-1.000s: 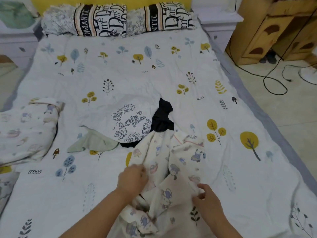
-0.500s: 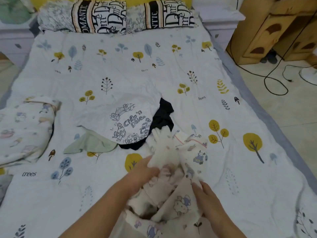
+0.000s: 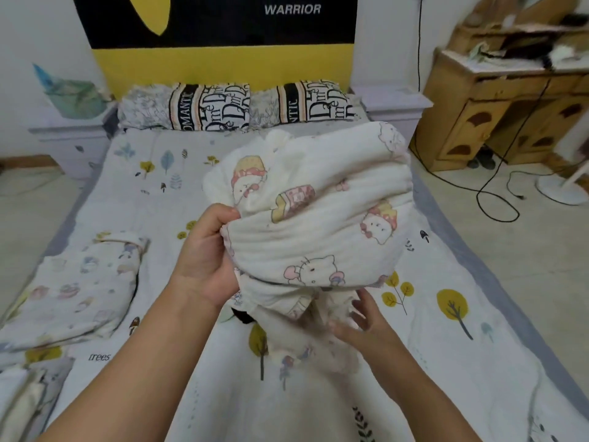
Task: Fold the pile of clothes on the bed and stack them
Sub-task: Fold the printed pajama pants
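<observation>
Held up over the bed [image 3: 478, 362]: a bunched cream cartoon-cat garment [image 3: 318, 224]. Left hand [image 3: 204, 266] at its left edge, fingers pinching the cloth. Right hand [image 3: 366, 327] below, nearer the hanging tail, fingers spread and loose. Bulk up and right of both hands. Folded printed garment [image 3: 79, 288] lying far left.

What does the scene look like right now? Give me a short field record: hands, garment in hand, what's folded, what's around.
left hand: gripping the edge of the cartoon-print garment, held up above the bed
right hand: fingers spread, at the garment's hanging lower part
garment state: bunched, not folded
folded item: similar print, lying on the bed's left side
black clothing: a bit shows under the raised garment
bedsheet: tree print
pillows: at the headboard
</observation>
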Available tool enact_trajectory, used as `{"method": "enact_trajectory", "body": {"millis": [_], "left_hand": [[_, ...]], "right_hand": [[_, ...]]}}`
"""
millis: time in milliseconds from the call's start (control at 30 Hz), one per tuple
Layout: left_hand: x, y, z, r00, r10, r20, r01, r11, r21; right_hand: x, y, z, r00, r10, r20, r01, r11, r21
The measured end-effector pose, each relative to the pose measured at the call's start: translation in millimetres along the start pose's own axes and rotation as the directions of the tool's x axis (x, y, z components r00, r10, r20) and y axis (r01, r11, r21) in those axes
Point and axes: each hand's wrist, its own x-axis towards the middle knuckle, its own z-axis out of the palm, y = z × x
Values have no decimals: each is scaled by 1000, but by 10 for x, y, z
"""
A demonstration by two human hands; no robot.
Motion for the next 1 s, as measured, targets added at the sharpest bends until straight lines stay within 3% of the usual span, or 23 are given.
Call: {"method": "enact_trajectory", "body": {"millis": [133, 233, 367, 533, 667, 767, 800, 833, 867, 900, 1000], "left_hand": [[-20, 56, 38, 995, -82, -49, 80, 996, -38], [-86, 31, -37, 976, -166, -140, 165, 986, -19], [-254, 17, -148, 942, -144, -304, 181, 979, 97], [-484, 74, -213, 928, -16, -372, 207, 852, 480], [-623, 200, -210, 874, -22, -486, 393, 620, 679], [-691, 347, -111, 778, 29, -628, 606, 230, 762], [-687, 394, -84, 777, 110, -620, 617, 61, 784], [-681, 438, -28, 794, 195, -575, 593, -44, 804], [-672, 476, 59, 821, 265, -506, 538, -59, 841], [-664, 521, 184, 847, 287, -448, 463, 17, 886], [-638, 634, 657, 913, 113, -392, 297, 473, 829]], "right_hand": [[-66, -435, 111, 978, -128, 166, 54, 918, 394], [-83, -681, 163, 978, -175, 118, 64, 777, 626], [-184, -881, 176, 971, -231, 60, 136, 743, 656], [-350, -1104, 217, 964, -263, 29, 197, 786, 586], [-519, -1293, 209, 933, -354, 59, 307, 872, 381], [-675, -1467, 213, 884, -454, 114, 432, 885, 172], [-728, -1528, 227, 863, -480, 155, 477, 877, 60], [-784, -1587, 255, 842, -501, 203, 520, 853, -53], [-837, -1644, 292, 815, -523, 250, 567, 809, -154], [-878, -1693, 340, 779, -553, 296, 622, 744, -245], [-941, -1717, 519, 651, -630, 424, 749, 444, -491]]}}
